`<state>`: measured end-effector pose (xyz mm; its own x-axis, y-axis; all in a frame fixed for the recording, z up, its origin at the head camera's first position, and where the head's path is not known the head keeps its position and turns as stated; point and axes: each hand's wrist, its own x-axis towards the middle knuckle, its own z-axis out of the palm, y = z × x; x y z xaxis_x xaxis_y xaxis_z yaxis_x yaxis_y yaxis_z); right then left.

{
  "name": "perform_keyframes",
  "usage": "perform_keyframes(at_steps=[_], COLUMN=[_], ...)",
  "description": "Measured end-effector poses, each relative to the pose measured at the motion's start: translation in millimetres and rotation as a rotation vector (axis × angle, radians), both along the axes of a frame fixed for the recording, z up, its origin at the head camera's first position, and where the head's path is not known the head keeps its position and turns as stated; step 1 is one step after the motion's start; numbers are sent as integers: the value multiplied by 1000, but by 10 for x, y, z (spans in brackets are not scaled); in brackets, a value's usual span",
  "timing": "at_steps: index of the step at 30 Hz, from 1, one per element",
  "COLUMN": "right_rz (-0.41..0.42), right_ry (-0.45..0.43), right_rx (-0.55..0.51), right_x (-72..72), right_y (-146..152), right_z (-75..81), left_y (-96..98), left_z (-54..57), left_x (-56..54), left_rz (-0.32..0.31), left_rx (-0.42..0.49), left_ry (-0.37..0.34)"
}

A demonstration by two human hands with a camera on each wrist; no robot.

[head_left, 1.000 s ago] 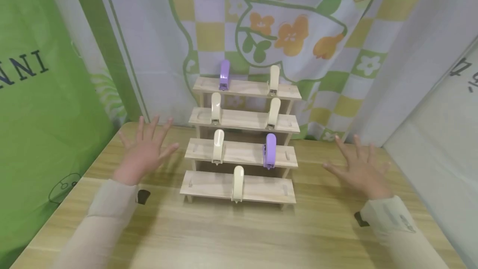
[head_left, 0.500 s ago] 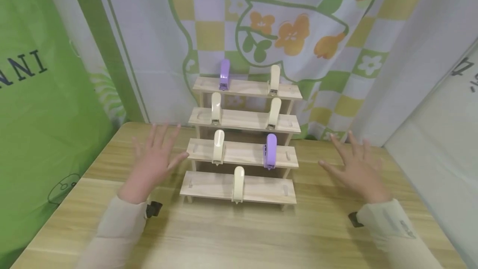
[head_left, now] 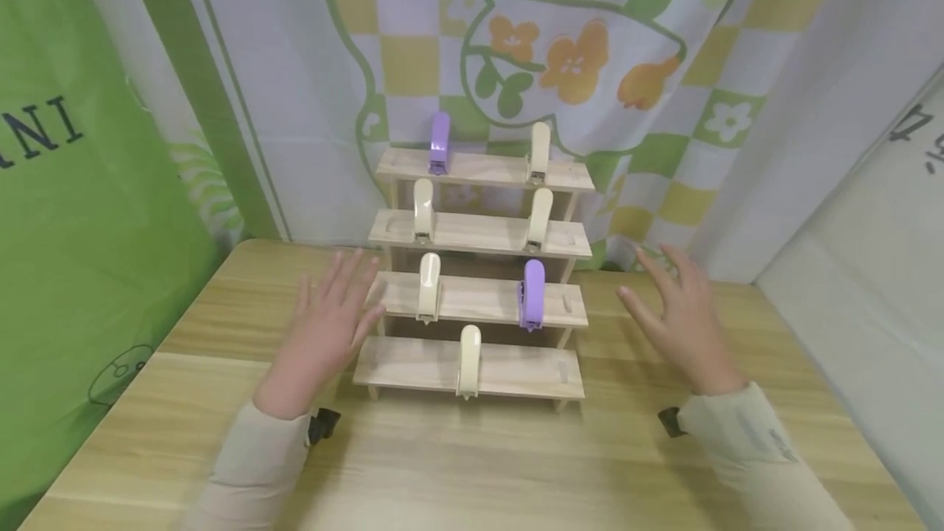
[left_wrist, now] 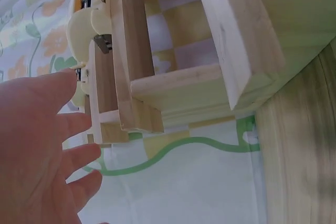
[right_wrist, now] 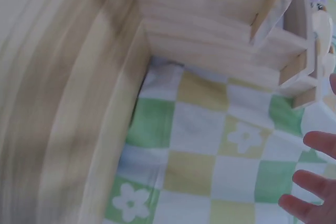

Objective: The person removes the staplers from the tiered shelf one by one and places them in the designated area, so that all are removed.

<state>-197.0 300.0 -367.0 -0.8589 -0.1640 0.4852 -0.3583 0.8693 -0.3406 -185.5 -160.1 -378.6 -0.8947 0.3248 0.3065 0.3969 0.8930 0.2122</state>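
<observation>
A tiered wooden stand [head_left: 509, 371] holds several small staplers. On its top tier are a purple stapler [head_left: 439, 144] at left and a cream one at right. Two cream staplers share the tier below. Under those, a cream stapler [head_left: 428, 287] is paired with a purple stapler [head_left: 532, 295]. The lowest tier bears a single cream stapler [head_left: 469, 360] near its middle. My left hand [head_left: 324, 334] is beside the stand's left end, fingers extended, fingertips near the third tier. My right hand [head_left: 682, 326] hovers right of the stand, fingers spread and slightly bent. Both hands hold nothing.
The stand rests on a wood-grain table [head_left: 442, 474]. Behind it hangs a patterned curtain [head_left: 413, 64], with a green cloth [head_left: 81, 228] at the left and a pale one [head_left: 870, 228] at the right. Dark wrist mounts [head_left: 322, 426] sit under the sleeves.
Both hands have moved inward toward the stand, the left one to the right and the right one to the left. The staplers keep their places; the view has shifted slightly.
</observation>
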Motion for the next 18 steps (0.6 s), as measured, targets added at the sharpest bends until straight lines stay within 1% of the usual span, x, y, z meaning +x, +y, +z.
perform_keyframes(at_steps=[5, 8, 12, 15, 18], right_rz=[14, 24, 46, 68, 91], right_ry=[118, 188, 255, 280, 263], right_rx=[-95, -158, -217, -265, -338], right_x=[-40, -79, -129, -165, -197], right_y=[-136, -211, -314, -382, -435], right_z=[76, 108, 162, 223, 287], left_y=[28, 47, 74, 90, 109], left_z=[-1, -5, -20, -41, -69], left_x=[23, 28, 31, 33, 27], left_rz=[-27, -42, -57, -67, -81], left_rx=[2, 1, -13, -28, -46], left_ry=[13, 2, -15, -26, -28])
